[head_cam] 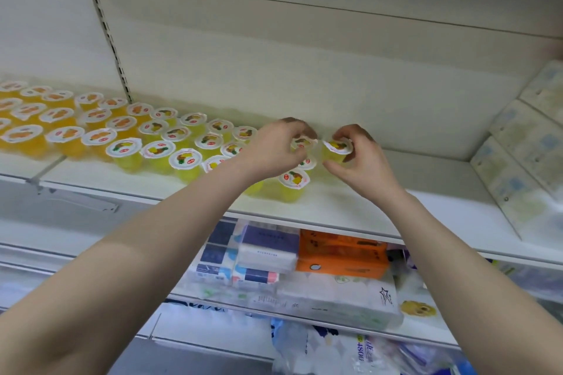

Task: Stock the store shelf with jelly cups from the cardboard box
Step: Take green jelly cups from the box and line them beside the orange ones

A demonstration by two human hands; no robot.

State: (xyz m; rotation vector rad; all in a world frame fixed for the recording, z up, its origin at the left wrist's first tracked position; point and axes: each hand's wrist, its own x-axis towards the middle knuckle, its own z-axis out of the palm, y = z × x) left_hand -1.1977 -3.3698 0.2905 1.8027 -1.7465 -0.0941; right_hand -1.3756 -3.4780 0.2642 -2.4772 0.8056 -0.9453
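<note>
Mid-frame, our left hand (271,146) pinches one jelly cup (303,142), our right hand (364,158) grips a second cup (336,147); we should lower both upright onto the shelf (350,211), snug against the yellow row (184,159), lids level.

From 8 and 4 o'clock the bare forearms converge, left hand (274,151) and right hand (364,161) each pinching a jelly cup (336,148).

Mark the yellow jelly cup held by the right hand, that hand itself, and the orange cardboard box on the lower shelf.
yellow plastic jelly cup with printed lid (337,145): head view, on its lid.
right hand (362,158): head view, middle of the hand.
orange cardboard box (341,265): head view, front face.
</note>
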